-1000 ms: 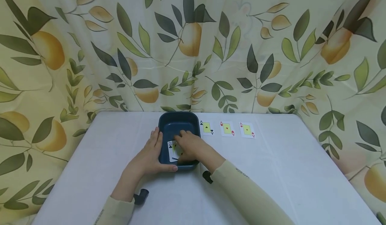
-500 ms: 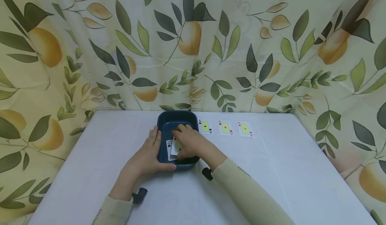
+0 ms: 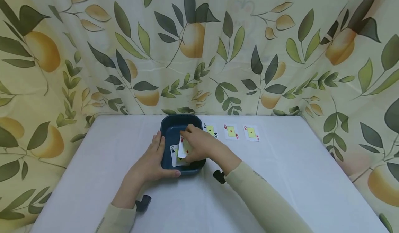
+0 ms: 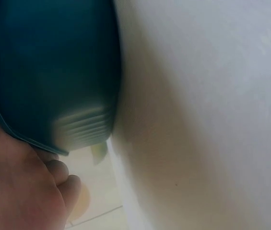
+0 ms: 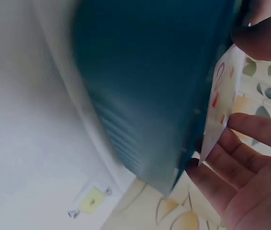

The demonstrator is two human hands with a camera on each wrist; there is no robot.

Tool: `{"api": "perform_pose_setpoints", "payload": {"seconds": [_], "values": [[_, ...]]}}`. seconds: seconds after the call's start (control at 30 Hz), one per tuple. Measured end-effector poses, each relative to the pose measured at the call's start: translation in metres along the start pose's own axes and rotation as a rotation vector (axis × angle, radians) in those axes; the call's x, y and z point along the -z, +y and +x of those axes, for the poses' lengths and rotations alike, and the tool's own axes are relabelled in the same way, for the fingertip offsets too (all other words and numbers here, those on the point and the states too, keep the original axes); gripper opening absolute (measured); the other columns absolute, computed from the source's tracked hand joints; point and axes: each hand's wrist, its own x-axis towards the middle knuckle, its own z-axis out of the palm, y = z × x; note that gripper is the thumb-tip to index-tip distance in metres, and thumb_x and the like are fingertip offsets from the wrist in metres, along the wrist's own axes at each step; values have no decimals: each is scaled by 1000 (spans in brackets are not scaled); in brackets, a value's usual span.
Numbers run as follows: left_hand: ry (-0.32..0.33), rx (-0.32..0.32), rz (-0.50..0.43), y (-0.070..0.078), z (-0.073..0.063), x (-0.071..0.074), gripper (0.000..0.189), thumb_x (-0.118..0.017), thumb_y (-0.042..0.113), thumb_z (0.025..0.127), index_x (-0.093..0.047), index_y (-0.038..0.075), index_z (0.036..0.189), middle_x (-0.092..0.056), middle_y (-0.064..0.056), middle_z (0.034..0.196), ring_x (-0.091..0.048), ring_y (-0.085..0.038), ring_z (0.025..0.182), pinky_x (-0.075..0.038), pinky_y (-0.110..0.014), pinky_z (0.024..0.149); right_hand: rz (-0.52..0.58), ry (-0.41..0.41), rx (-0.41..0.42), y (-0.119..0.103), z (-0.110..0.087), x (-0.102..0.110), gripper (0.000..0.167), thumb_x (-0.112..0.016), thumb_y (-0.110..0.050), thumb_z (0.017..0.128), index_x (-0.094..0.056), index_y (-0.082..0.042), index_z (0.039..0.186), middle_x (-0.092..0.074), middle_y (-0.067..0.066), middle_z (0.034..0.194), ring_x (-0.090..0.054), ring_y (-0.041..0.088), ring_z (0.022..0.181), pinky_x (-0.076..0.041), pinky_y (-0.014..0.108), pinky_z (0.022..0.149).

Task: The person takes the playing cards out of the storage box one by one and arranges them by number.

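A dark blue plastic bin (image 3: 171, 129) stands on the white table. My left hand (image 3: 151, 162) rests along its left side, fingers straight, with the thumb stretched over the front rim. Between the thumb and fingertips of my right hand (image 3: 201, 143) is a playing card (image 3: 183, 149) with red diamond marks, tilted up inside the bin; the right wrist view shows that card (image 5: 220, 98) near the bin's rim. Beneath it in the bin lies a two of clubs (image 3: 173, 155), partly covered. The right hand hides some of the bin's inside.
Three aces lie face up in a row right of the bin: the ace of clubs (image 3: 210, 130), partly behind the bin and hand, the ace of hearts (image 3: 231, 131) and the ace of diamonds (image 3: 251, 133). A fruit-patterned curtain (image 3: 218, 45) hangs behind the table.
My right hand has picked up the red diamond card from the pile and tilted it upward, baring more of the two of clubs. The left hand stays on the bin.
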Motion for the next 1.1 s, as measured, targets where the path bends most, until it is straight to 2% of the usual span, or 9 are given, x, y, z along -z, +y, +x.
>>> {"api": "perform_pose_setpoints", "payload": {"seconds": [0.13, 0.43, 0.73, 1.1], "values": [[3, 6, 0, -1, 0, -1, 148, -68, 90, 57, -4, 5, 160, 16, -6, 167, 5, -31, 154, -26, -56, 118, 29, 21, 5, 7, -6, 9, 96, -84, -39, 69, -44, -9, 151, -48, 7, 133, -53, 15, 100, -54, 29, 88], [15, 14, -14, 5, 5, -3, 147, -74, 85, 57, -5, 7, 160, 16, -5, 168, 5, -30, 155, -27, -56, 117, 40, 43, -49, 41, -28, 29, 92, -81, -39, 69, -46, -13, 150, -47, 6, 135, -53, 18, 98, -50, 28, 78], [23, 23, -15, 2, -3, -1, 146, -76, 82, 58, -5, 7, 160, 15, -5, 168, 4, -30, 155, -27, -57, 117, 44, 52, -65, 73, -43, 24, 90, -80, -35, 69, -47, -9, 148, -49, 7, 131, -54, 19, 96, -48, 28, 77], [16, 29, -1, 3, -2, 1, 147, -74, 85, 56, -6, 7, 161, 15, -5, 168, 3, -31, 155, -28, -59, 116, 59, -23, -77, 90, -50, 11, 86, -82, -29, 68, -50, -9, 146, -49, 7, 132, -52, 19, 98, -46, 29, 79]]}}
